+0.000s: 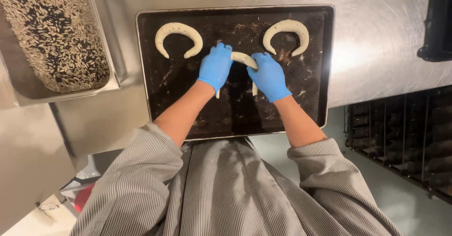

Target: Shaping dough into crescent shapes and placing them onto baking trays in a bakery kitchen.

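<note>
Both my hands wear blue gloves and press on one curved piece of raw dough [243, 58] in the middle of a dark perforated baking tray [310, 99]. My left hand [215, 66] covers the dough's left arm, my right hand [269, 76] its right arm; only the top of the arc and two thin ends show between them. Two finished horseshoe-shaped dough pieces lie farther back on the tray, one at the left [178, 37] and one at the right [286, 34].
A steel pan [19, 83] full of seeds stands to the left on the stainless worktable [376, 38]. A rack with dark trays [405, 137] stands lower right beside the table. My striped apron fills the bottom of the view.
</note>
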